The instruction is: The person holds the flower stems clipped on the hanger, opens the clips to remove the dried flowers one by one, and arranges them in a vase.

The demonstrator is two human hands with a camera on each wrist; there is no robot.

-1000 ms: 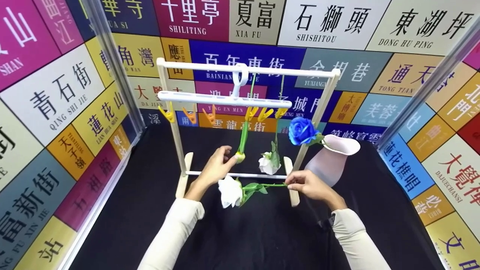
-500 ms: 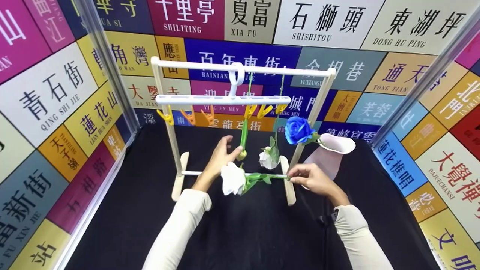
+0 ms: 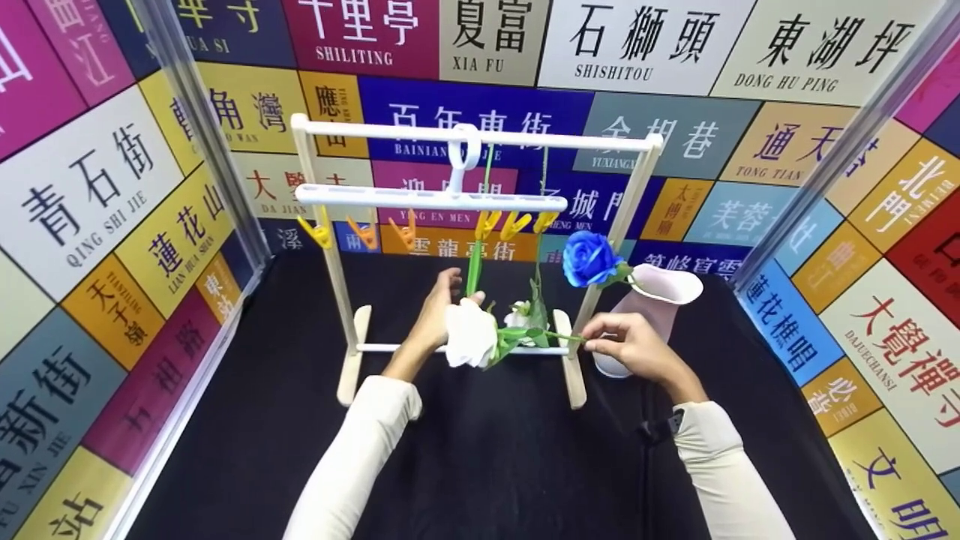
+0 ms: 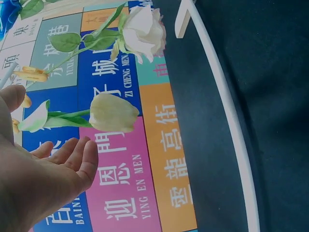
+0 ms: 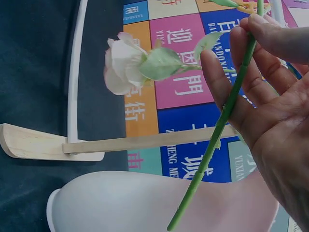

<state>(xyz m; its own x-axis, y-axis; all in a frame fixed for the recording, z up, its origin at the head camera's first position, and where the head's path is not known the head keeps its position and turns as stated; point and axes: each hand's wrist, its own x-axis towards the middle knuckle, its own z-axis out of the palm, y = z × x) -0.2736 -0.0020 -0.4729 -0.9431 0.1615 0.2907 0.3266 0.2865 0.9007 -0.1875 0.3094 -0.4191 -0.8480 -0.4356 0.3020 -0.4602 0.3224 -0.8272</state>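
My right hand point(image 3: 634, 345) pinches the green stem point(image 5: 212, 145) of a white rose point(image 3: 471, 335) between thumb and fingers. The stem lies sideways, its bloom pointing left in front of my left hand point(image 3: 429, 324). My left hand holds nothing, its fingers loosely extended beside a pale yellow tulip point(image 4: 115, 112). That tulip hangs head down from a yellow clip point(image 3: 487, 223) on the white hanger point(image 3: 431, 198); in the head view the held rose hides its bloom. Another white rose point(image 4: 145, 34) hangs upside down to its right from a further yellow clip point(image 3: 545, 222).
The hanger hooks over the top bar point(image 3: 555, 139) of a wooden rack. Orange clips point(image 3: 362, 234) dangle on its left half. Behind the right post stands a pink-white vase point(image 3: 667, 289) with a blue rose point(image 3: 589, 259) leaning out. Sign-covered panels surround the black cloth point(image 3: 480, 465).
My right hand has lifted the white rose, and its bloom now overlaps the hanging tulip and my left hand. The left hand's fingers have come away from the tulip.
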